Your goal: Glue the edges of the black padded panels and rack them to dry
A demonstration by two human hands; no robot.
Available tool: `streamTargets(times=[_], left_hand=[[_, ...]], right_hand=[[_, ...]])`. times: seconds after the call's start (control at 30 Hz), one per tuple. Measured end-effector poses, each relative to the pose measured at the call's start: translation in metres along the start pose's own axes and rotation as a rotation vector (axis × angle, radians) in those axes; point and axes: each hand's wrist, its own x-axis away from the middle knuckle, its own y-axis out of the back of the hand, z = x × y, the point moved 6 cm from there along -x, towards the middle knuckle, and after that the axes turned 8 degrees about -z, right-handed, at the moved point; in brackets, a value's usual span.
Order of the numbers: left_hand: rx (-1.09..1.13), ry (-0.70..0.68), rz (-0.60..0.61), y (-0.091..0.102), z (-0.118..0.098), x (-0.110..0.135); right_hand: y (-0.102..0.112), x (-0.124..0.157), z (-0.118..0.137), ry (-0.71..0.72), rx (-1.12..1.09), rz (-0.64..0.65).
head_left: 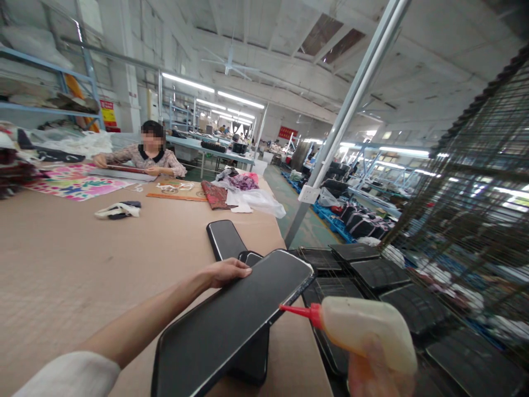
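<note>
Both hands grip: left the panel, right the glue bottle beside it.

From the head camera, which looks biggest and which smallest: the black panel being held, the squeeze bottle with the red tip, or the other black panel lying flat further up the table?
1. Held black panel, steadied by the left hand.
2. Squeeze bottle in the right hand.
3. Flat black panel on the table.

The flat panel lies farther from the camera, so it may really match the held one.
</note>
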Motion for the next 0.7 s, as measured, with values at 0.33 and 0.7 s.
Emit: streamTargets(times=[0.33,0.7], left_hand=[[0.052,0.032,-0.036,0.002,0.005,-0.008],[0.054,0.043,-0.067,0.003,0.007,-0.019]], right_hand=[[-0.009,0.004,0.012,-0.032,0.053,0.071],[-0.004,0.017,-0.014,-0.109,0.023,0.139]])
